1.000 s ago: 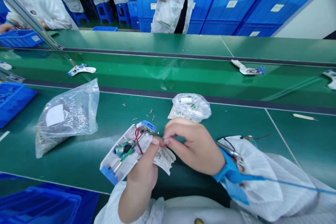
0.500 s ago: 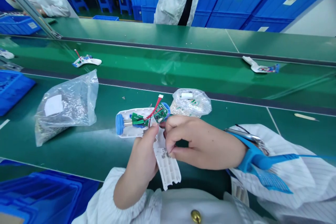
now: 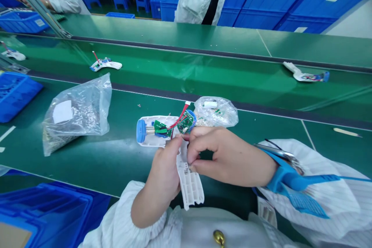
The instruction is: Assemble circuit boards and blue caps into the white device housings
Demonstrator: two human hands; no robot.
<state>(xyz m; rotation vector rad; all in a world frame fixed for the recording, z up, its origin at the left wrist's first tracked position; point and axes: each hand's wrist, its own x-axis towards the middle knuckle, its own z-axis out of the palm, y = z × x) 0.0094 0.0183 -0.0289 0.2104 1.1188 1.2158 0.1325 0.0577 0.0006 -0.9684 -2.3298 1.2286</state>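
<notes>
A white plastic gun-shaped housing half point(image 3: 192, 190) lies tilted between my hands, its grip pointing down toward me. In its upper part are green circuit boards point(image 3: 186, 122), red and green wires, a metal cylinder and blue end pieces point(image 3: 141, 131). My left hand point(image 3: 167, 168) is closed around the housing from the left, thumb on top near the boards. My right hand point(image 3: 223, 157) is bent over the grip, thumb and fingertips pinched close to small metal bits point(image 3: 186, 169) there. Whatever those fingertips pinch is hidden.
Behind the housing rests a clear bag of small parts point(image 3: 216, 112); a larger bag point(image 3: 77, 118) stands left. Similar housings point(image 3: 106, 64) lie on the green belt point(image 3: 162, 62). Blue bins point(image 3: 17, 95) sit at left. A person point(image 3: 200, 0) stands across the bench.
The view has shifted slightly, moving most things rightward in the picture. Housings on the belt have moved right relative to the bench. Both hands keep nearly the same pose on the housing.
</notes>
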